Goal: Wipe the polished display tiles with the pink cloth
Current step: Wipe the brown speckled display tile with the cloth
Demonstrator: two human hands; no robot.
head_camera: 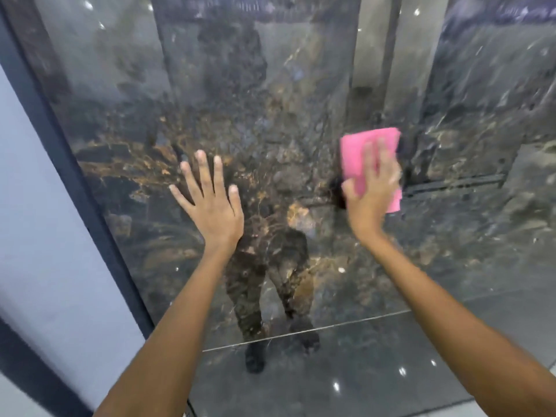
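Two bare forearms reach up to the tile (270, 121). The left hand (210, 203) lies flat on it, fingers spread, holding nothing. The right hand (371, 188) presses the cloth (358, 152) against the tile with straight, blurred fingers.

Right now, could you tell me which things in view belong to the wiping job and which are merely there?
Part of the job:
- pink cloth, pressed flat on the tile by the right hand
- polished dark marble tile
- left hand, spread flat on the tile

Merely there:
- dark frame at the tile's left edge
- pale wall
- glossy floor
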